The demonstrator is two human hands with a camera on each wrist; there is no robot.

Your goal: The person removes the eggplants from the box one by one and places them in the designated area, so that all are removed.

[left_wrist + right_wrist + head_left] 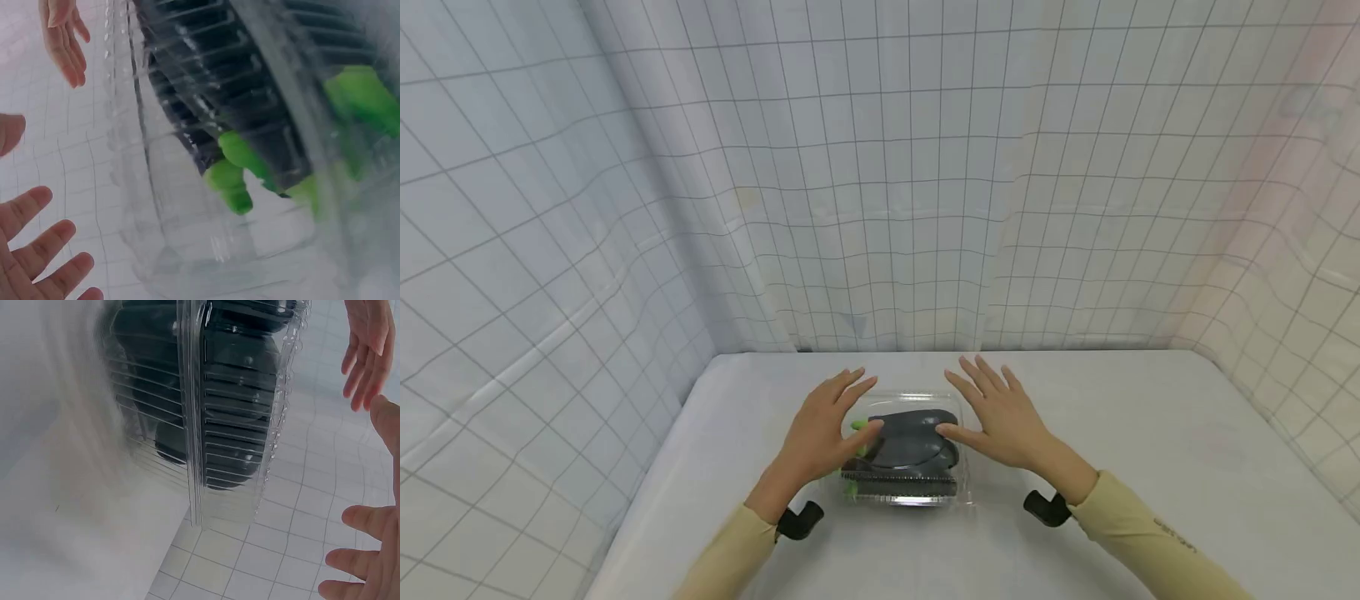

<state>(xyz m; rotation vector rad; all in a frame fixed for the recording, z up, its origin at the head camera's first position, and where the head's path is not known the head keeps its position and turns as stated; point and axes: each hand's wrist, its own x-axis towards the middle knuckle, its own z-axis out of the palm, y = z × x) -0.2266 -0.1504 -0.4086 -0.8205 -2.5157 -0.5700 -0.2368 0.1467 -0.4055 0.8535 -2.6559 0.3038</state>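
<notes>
A clear plastic clamshell box (917,398) sits on the white table. Through its ribbed wall I see dark eggplants (910,442) with green stems (228,187) toward the left end; their exact number is hard to make out. My left hand (820,425) hovers at the box's upper left, fingers spread and thumb pointing inward. Opposite it, my right hand (1007,421) is held at the upper right with its fingers likewise apart. Neither hand holds anything. In the right wrist view the box's seam (195,425) runs between its two halves, which appear closed together.
White cloth covers the table (1112,417). Grid-patterned curtains (910,208) rise behind it and along both sides. A black camera mount (801,521) hangs under the left wrist, and another mount (1047,508) under the right.
</notes>
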